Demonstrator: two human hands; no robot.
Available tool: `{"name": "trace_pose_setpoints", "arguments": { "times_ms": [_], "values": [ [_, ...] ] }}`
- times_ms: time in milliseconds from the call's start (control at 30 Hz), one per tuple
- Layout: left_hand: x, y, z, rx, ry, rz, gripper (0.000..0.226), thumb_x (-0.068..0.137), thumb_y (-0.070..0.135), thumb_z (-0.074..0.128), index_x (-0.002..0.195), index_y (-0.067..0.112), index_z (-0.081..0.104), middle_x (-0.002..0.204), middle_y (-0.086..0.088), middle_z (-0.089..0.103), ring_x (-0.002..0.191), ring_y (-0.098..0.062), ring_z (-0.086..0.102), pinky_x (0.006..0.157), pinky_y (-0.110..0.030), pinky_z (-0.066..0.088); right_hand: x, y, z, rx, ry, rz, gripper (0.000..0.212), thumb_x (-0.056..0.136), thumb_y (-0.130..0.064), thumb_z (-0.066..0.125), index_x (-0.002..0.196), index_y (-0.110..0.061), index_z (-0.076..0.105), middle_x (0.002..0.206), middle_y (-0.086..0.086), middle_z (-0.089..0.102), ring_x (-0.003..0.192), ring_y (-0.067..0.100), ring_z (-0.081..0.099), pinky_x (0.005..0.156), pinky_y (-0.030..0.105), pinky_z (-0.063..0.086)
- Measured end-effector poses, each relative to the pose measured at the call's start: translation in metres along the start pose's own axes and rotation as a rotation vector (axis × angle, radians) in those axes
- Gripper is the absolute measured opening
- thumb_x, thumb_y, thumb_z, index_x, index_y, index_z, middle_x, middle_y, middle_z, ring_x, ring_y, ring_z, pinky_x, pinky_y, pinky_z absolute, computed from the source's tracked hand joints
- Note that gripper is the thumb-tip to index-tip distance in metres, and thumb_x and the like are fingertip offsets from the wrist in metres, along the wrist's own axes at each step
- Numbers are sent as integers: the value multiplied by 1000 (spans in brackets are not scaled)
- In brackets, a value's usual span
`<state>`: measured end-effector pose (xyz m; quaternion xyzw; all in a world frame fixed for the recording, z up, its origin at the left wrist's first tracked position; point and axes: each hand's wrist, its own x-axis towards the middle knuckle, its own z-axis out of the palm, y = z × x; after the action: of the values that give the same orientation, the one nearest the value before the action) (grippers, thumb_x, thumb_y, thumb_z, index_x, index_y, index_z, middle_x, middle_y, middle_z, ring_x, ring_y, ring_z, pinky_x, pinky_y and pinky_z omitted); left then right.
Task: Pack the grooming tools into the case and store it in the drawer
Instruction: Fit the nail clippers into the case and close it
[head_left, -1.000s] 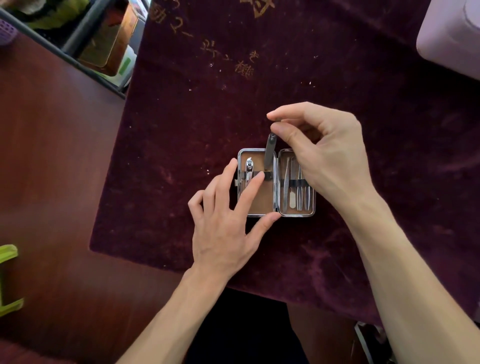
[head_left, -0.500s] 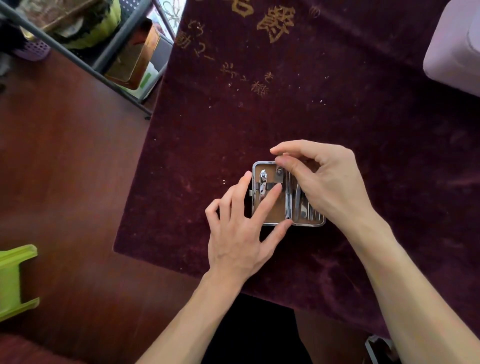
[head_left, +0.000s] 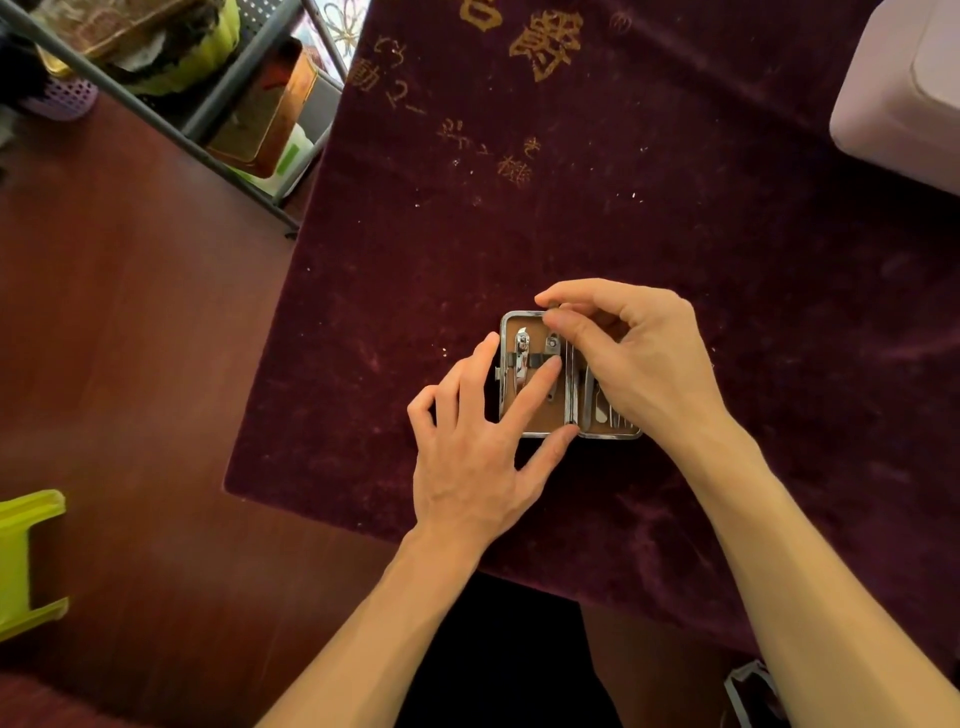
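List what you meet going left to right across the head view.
Lime-green plastic object at the frame edge → left hand → right hand, pinching a small steel tool → pale pink plastic box, higher up. The open metal-rimmed, tan-lined case lies under both hands, so it is left out.

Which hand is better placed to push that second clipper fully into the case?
Right, probably. The right hand already pinches the second clipper at its top end, while the left hand lies flat, forefinger pressing beside it, steadying the case.
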<state>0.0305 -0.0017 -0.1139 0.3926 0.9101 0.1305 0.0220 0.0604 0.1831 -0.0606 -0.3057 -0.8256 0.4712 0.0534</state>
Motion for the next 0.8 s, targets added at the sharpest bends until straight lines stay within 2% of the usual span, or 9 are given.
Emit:
{"name": "trace_pose_setpoints", "arguments": {
  "times_ms": [333,467,567,700,800],
  "values": [
    [-1,1,0,2,2,-1,58,97,69,47,149,44,49,159,-9,43,135,-25,48,103,-44,34,1,2,-5,28,-51,14,14,98,-21,75,104,-29,84,89,-15,79,80,-1,72,69,12,53],
    [-1,1,-1,7,3,-5,58,97,68,49,149,44,50,158,-9,44,134,-25,49,103,-44,35,3,3,-10,30,-100,22,13,99,-20,74,101,-28,84,83,-9,79,65,2,68,65,18,56],
    [-1,1,-1,9,-1,-1,58,97,68,49,149,44,50,158,-9,44,135,-25,49,102,-44,36,4,3,-12,25,-108,18,13,99,-19,74,100,-28,84,81,-8,78,61,2,66,63,20,56],
    [0,1,-2,9,-3,3,58,97,68,47,149,44,49,158,-10,44,134,-26,50,102,-45,37,3,3,-12,9,-92,28,13,98,-20,75,100,-29,84,82,-11,79,64,-4,66,63,17,54],
    [0,2,-3,8,-8,1,57,98,68,46,149,44,50,158,-10,44,135,-26,51,102,-45,37,1,3,-11,5,-67,47,11,99,-24,75,102,-29,84,87,-10,81,72,-1,73,66,21,59]
  ]
}}
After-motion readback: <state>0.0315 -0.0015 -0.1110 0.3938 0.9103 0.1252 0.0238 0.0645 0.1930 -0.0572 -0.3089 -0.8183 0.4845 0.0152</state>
